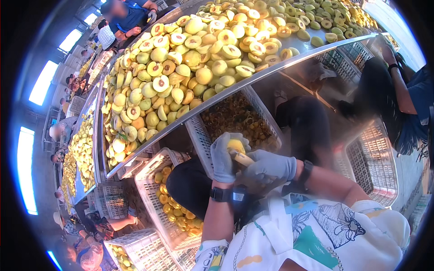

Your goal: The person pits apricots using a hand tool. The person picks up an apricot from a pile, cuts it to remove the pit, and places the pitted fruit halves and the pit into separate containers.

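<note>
In my left hand (223, 159), which wears a grey glove, is a yellow piece of fruit (236, 145), apparently a peach half. My right hand (273, 166), gloved the same way, grips a small hand tool (243, 158) with a pale handle. The tool's metal end meets the fruit; its exact shape is too blurred to tell. Both hands are above my lap, in front of a crate of peelings and scraps (237, 118). Beyond them a metal-edged table (251, 79) bears a large heap of halved peaches (190, 64), some with reddish pit hollows facing up.
A white plastic crate (152, 200) holding pitted yellow halves stands by my left knee. Another crate of fruit (135, 244) is at the lower left. A pale crate (376, 162) stands to the right. Co-workers sit across the table (125, 17) and at my right (403, 91).
</note>
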Demonstrator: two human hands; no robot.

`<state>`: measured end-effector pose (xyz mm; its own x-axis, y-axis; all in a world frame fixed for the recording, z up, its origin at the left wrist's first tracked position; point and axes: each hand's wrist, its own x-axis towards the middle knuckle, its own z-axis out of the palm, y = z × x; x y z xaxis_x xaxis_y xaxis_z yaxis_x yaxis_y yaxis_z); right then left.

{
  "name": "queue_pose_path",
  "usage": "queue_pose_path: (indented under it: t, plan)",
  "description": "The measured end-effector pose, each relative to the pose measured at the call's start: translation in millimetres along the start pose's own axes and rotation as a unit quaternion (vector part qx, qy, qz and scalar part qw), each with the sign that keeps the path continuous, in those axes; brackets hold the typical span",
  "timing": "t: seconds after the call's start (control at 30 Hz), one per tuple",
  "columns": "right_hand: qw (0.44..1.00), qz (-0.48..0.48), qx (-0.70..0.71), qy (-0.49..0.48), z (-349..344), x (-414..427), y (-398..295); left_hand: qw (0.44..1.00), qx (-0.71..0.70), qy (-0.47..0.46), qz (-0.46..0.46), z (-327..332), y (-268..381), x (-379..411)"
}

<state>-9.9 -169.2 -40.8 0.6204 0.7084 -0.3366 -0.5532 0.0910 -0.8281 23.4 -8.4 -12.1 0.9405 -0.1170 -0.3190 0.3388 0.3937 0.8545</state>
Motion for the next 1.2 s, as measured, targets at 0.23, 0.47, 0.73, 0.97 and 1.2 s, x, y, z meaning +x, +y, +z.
queue_pose_path:
  t: [0.23, 0.47, 0.73, 0.97, 1.2]
  plan:
    - [0.975, 0.024, 0.21, -0.064, -18.0, -4.1, -14.4, 0.979, -0.148, 0.135, 0.038, -17.4, 15.4, -6.8]
    - [0.792, 0.013, -0.558, 0.248, -47.9, 3.4, 19.8, 0.839, 0.341, 0.37, 0.207, -192.4, 86.9, -131.1]
    - [0.714, 0.042, -0.683, 0.144, -46.7, 1.2, 26.2, 0.809, 0.437, 0.313, 0.239, -87.6, 132.0, -60.6]
    - [0.784, -0.032, -0.592, 0.183, -26.1, -14.3, 0.4, 0.372, 0.852, 0.08, 0.359, -62.3, 146.2, 136.0]
    - [0.783, -0.056, -0.578, 0.224, -24.1, -29.3, -14.0, 0.323, 0.904, 0.126, 0.25, -55.1, 131.3, 148.4]
